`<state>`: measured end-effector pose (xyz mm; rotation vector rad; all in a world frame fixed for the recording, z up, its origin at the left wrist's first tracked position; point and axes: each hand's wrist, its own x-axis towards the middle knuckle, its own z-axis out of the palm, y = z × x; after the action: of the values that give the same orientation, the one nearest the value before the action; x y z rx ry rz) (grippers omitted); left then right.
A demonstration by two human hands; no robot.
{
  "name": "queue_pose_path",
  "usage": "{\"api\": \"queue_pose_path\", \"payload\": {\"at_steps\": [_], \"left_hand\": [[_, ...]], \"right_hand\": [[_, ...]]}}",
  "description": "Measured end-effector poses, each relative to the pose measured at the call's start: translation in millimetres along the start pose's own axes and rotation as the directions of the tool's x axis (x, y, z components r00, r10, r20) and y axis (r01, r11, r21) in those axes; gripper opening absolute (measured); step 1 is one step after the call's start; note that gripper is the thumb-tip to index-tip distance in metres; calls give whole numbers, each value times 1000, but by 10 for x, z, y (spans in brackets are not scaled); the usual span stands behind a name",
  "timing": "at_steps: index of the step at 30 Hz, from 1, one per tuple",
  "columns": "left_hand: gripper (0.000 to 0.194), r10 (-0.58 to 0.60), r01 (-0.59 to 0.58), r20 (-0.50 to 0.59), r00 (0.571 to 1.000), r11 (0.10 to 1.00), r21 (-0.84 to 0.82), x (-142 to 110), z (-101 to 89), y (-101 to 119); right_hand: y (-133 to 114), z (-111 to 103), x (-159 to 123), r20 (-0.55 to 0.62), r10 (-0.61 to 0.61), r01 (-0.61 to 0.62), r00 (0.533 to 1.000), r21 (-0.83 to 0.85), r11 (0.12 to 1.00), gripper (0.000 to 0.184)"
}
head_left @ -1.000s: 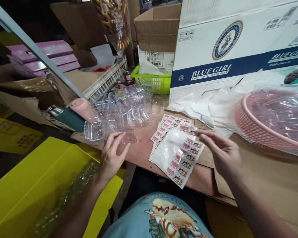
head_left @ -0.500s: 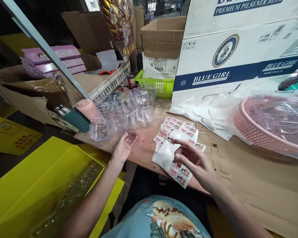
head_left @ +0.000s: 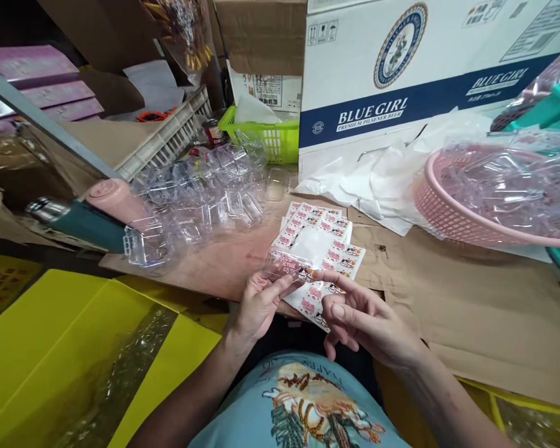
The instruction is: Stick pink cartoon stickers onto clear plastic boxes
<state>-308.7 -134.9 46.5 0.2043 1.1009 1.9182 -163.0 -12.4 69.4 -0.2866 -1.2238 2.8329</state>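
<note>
My left hand [head_left: 264, 305] pinches a small clear plastic box [head_left: 273, 264] between thumb and fingers, just above the table's front edge. A pink sticker [head_left: 289, 264] with lettering and cartoon cats lies against the box. My right hand [head_left: 361, 314] has its index fingertip at the sticker's right end, while its thumb and other fingers are apart and loosely bent. Beneath both hands is a stack of sticker sheets [head_left: 343, 254], with a bare white patch on the top one. Several more clear plastic boxes [head_left: 214, 202] are heaped on the table to the left.
A pink basket [head_left: 441, 208] full of clear plastic stands at the right. Behind are a white-and-blue carton [head_left: 354, 81], crumpled white paper [head_left: 354, 183] and a green basket [head_left: 287, 140]. A pink cup [head_left: 116, 199] and teal flask [head_left: 86, 227] lie left, above a yellow box [head_left: 65, 348].
My left hand has moved right with the clear box and closed around it, over the sticker sheets. My right index finger now meets the sticker on it. The view has tilted down and shifted.
</note>
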Motion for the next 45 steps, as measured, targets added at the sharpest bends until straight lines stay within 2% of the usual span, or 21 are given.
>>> {"api": "queue_pose_path", "payload": {"at_steps": [5,15,38,40,43,45], "left_hand": [[12,-16,13,60,998,998,54,19,29,-34],[16,-47,41,61,997,996,83,51,-27,-55],[17,-50,45,113,992,998,44,63,-93,-41],[15,-56,54,93,994,998,17,66,-92,-40],[17,-33,33,-3,999,999,21,77,-66,-70],[15,12,-9,-57,998,999,52,85,-40,-103]], "right_hand": [[12,-42,-25,-41,37,-36,998,33,999,42],[47,-110,38,-82,83,-81,993,28,996,54],[99,-111,105,-134,89,-97,987,-54,994,53],[108,-115,111,-142,80,-93,987,-87,992,56],[114,-109,118,-148,71,-97,986,-171,981,60],[131,-90,113,-180,38,-99,983,-346,933,59]]}}
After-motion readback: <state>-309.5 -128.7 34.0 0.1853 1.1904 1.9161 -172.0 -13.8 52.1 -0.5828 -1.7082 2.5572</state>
